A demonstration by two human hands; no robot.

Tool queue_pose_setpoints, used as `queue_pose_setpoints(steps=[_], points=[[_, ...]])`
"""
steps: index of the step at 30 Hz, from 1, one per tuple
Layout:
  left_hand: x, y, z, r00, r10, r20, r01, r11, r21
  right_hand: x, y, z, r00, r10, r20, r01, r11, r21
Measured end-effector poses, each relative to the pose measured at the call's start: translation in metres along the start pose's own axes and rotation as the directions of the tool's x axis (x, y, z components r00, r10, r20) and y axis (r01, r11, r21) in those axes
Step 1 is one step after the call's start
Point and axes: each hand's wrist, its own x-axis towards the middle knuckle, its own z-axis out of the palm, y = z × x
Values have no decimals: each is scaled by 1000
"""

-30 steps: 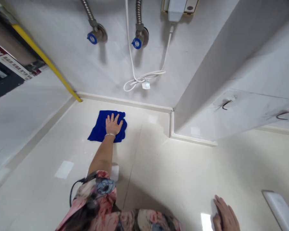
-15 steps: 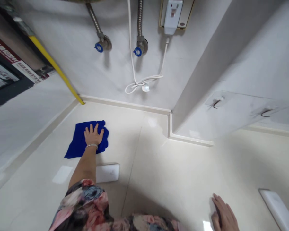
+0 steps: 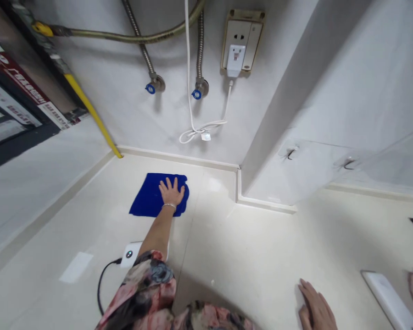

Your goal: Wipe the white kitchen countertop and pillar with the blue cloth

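The work surface is a cream-white laminate desk point(image 3: 227, 238) running along a pale grey tiled wall point(image 3: 103, 105), with a raised cream strip along the join. A pale grey boxed pillar point(image 3: 289, 105) stands out from the wall at right, with dark metal hooks point(image 3: 290, 154) on its lower face. A yellow pipe point(image 3: 92, 114) descends the wall at left to the desk. Two braided steel hoses point(image 3: 137, 41) end in blue-handled angle valves point(image 3: 150, 89). A beige wall socket point(image 3: 241, 41) carries a white plug, whose white cable point(image 3: 192, 135) hangs in a loose coil above the desk. A white bar-shaped panel point(image 3: 388, 298) lies at lower right. A small white device point(image 3: 129, 252) with a black cable point(image 3: 101, 293) sits partly behind a floral sleeve point(image 3: 154, 279).

A flat, dark blue microfibre cloth point(image 3: 146, 197) lies on the desk, near the wall strip and well left of the pillar. The left hand point(image 3: 170, 192) rests palm down on the cloth's right half, fingers spread, pressing flat without clamping; a thin silver bangle point(image 3: 169, 206) circles the wrist. The right hand point(image 3: 316, 309) lies on the desk at lower right, well apart from the cloth, holding nothing visible.
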Motion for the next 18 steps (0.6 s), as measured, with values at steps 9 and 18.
queue_pose_setpoints(steps=[9,18], points=[[-74,112,35,902,431,30,-427,901,-82,6,-12,0,1000,14,-25,-14,1000,-4],[-138,136,53,739,668,84,-649,740,-175,0,3,9,999,-27,-35,26,999,-28]])
